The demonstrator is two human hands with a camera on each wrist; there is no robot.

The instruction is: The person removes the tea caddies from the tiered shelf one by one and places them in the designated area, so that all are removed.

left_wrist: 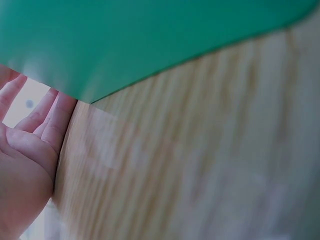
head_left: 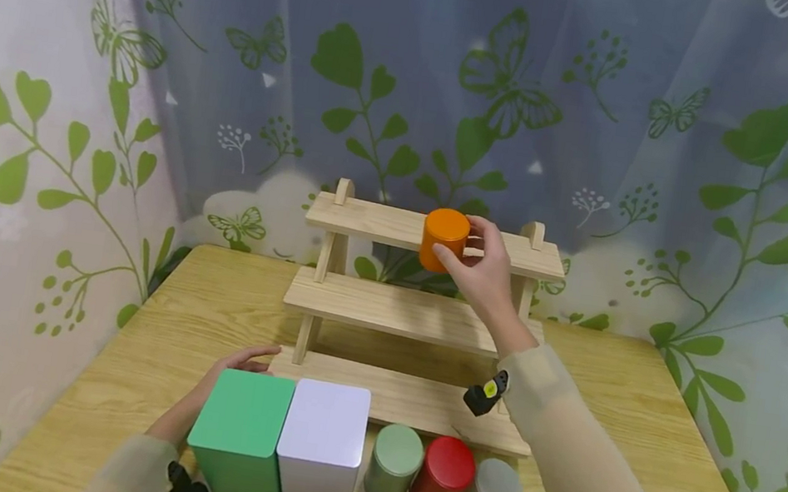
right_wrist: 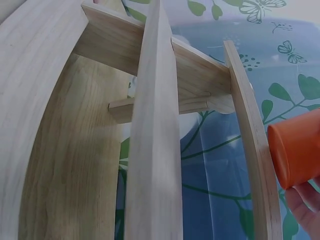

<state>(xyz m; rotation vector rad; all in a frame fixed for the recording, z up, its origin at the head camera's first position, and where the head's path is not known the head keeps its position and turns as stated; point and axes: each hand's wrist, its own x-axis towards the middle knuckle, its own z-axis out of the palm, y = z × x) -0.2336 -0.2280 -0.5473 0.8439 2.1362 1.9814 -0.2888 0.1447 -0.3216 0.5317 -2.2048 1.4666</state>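
My right hand (head_left: 484, 271) grips an orange canister (head_left: 445, 232), thumb in front and fingers round its right side. In the head view the canister overlaps the front edge of the top board of a three-tier wooden shelf (head_left: 392, 310). In the right wrist view the orange canister (right_wrist: 295, 150) is right beside that top board; whether they touch I cannot tell. Fingers extended, my left hand (head_left: 237, 367) is by the left end of the bottom board, partly hidden behind a green box (head_left: 243, 414). The left wrist view has the left hand (left_wrist: 30, 145) below the green box (left_wrist: 125, 40).
A white box (head_left: 325, 425) stands against the green one. To its right, in front of the shelf, are a pale green canister (head_left: 396, 456), a red canister (head_left: 445, 465) and a grey canister (head_left: 494, 487). Behind the wooden table (head_left: 207, 287) hangs a patterned curtain (head_left: 418, 73).
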